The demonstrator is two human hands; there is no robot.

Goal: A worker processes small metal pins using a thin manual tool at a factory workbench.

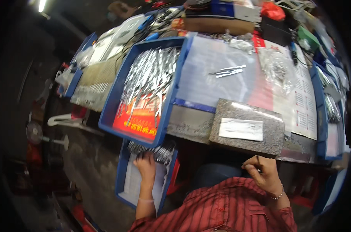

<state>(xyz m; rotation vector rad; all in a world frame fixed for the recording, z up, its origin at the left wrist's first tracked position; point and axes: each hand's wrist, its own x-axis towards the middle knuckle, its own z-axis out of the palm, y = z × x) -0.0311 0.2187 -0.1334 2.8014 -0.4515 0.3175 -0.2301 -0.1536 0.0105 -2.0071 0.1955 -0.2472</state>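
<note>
My left hand [145, 164] reaches down into a lower blue bin [120, 185], its fingertips at a heap of slender shiny metal pieces [164, 154]. Those fingertips are partly hidden among the pieces, so their grip does not show. In front of my body, my right hand [263, 173] is raised with curled fingers, near the front edge of a speckled stone block [245, 109]. What it holds, if anything, is too small to make out. A white folded cloth or paper pad [241, 129] lies on the block.
A larger blue tray [106, 112] of similar metal strips overhangs the table edge above the lower bin. A few strips [227, 71] lie on a plastic-covered sheet [198, 58]. Another blue bin [320, 127] stands at right; a crumpled clear bag [276, 69] lies nearby.
</note>
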